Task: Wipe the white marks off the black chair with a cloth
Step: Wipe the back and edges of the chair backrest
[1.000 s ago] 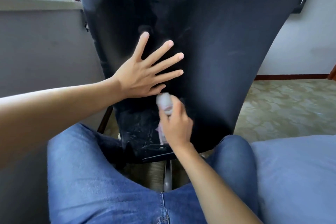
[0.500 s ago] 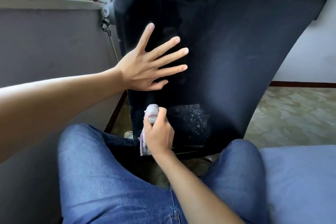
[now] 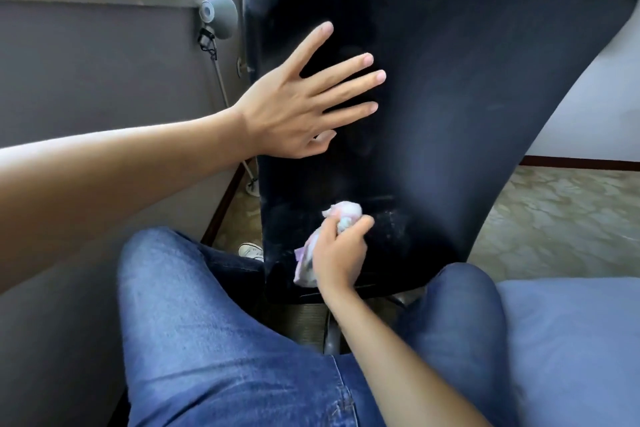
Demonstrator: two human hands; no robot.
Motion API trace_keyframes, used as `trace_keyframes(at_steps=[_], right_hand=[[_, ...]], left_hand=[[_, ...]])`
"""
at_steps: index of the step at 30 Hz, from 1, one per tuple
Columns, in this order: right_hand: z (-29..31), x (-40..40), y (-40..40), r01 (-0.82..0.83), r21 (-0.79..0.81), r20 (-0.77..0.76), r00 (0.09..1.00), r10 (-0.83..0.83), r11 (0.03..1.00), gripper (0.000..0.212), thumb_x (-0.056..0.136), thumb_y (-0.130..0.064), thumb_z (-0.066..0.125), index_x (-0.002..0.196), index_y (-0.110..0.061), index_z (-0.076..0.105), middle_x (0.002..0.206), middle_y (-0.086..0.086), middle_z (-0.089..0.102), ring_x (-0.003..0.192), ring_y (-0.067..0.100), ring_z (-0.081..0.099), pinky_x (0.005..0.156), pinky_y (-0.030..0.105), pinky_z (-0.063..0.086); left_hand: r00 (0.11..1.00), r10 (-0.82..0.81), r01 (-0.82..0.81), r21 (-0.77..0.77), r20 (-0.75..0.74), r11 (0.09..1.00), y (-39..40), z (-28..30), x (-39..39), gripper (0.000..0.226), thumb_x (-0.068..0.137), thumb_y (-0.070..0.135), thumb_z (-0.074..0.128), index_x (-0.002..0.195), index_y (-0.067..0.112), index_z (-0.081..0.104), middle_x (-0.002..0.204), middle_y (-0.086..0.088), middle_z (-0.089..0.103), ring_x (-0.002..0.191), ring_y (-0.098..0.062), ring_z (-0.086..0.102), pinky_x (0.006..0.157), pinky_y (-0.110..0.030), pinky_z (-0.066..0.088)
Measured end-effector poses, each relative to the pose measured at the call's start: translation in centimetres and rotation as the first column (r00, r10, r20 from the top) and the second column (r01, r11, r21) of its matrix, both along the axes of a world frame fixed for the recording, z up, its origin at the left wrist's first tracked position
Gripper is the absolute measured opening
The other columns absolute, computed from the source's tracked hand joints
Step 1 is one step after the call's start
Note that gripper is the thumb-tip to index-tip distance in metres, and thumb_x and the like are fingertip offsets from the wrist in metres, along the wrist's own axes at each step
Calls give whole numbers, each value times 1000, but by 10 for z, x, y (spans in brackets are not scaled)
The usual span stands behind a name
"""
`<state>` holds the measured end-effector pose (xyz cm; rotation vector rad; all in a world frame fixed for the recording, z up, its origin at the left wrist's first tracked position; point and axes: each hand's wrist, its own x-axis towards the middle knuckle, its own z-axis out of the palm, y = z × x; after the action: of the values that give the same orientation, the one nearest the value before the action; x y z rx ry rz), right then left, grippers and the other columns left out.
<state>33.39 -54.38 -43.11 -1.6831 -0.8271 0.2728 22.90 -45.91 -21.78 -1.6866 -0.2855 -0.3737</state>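
The back of a black chair [image 3: 450,87] fills the middle of the view, right in front of my knees. My left hand [image 3: 298,111] lies flat on its upper left part with the fingers spread. My right hand [image 3: 339,253] grips a bunched white and pink cloth [image 3: 343,211] and holds it against the lower part of the chair back. Faint white marks [image 3: 391,229] speckle the black surface just right of the cloth.
A grey wall [image 3: 104,80] with a window sill runs along the left, with a small grey device [image 3: 218,15] on a thin stand beside the chair. A blue cushion [image 3: 571,340] lies at the lower right. Pale patterned floor [image 3: 554,218] shows to the right.
The view has shifted so the chair sits further right. My right hand has moved the cloth sideways across the lower chair back. My left hand stays flat on the chair.
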Motion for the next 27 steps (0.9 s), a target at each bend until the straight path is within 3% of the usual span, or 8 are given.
trace_keyframes(at_steps=[3,9,12,14,18,22,24,27], right_hand=[[-5,-45,3,-261,-77,264,925,272,962,29,102,-49,48,102,-22,36,97,12,72,87,40,68,67,44,51],[-2,-15,1,-126,44,454,886,93,991,44,99,-57,49,131,-26,52,115,-4,70,93,26,70,68,36,49],[8,-1,-2,-52,185,423,905,-32,981,38,98,-45,62,130,-24,57,116,-4,71,90,28,71,63,32,44],[17,1,-1,-6,237,370,925,-85,972,38,97,-41,65,130,-24,56,116,-4,70,89,28,71,63,30,43],[19,-14,-2,-97,276,404,914,-24,956,41,96,-35,64,133,-28,48,111,0,68,85,27,71,60,33,52],[24,-31,9,-391,388,776,627,-67,834,40,90,-28,66,128,-24,54,99,1,65,76,17,66,53,28,50],[28,-26,24,-391,385,849,506,-154,836,43,84,-21,72,123,-23,56,90,1,63,67,16,62,48,28,47],[7,-5,37,-375,283,917,376,-134,883,47,79,-19,73,122,-25,56,81,0,57,56,17,56,41,30,44]], left_hand=[[997,-6,9,-34,78,999,-10,26,0,67,103,43,39,166,26,23,175,-10,9,160,-41,12,116,-78,7],[966,5,20,-93,257,995,-29,86,6,82,96,69,43,165,42,7,174,-16,7,151,-62,13,108,-89,13],[952,17,8,-79,306,997,-29,81,11,85,93,72,44,165,43,9,173,-20,14,137,-57,42,98,-66,42],[943,7,13,-57,331,998,-29,74,17,83,91,71,45,164,44,15,171,-19,22,116,-47,55,82,-50,44],[940,-18,55,-101,340,993,-32,74,18,82,91,70,45,163,45,15,170,-17,25,113,-44,55,81,-50,42],[937,-18,67,-129,350,989,-34,69,19,82,92,67,47,164,45,15,171,-16,24,117,-46,54,84,-52,42],[928,-13,76,-157,373,985,-38,69,21,82,92,65,48,164,44,16,172,-16,22,123,-49,51,88,-56,42],[915,2,68,-160,403,985,-37,62,24,83,91,64,49,164,42,15,173,-16,19,132,-53,45,97,-63,39]])
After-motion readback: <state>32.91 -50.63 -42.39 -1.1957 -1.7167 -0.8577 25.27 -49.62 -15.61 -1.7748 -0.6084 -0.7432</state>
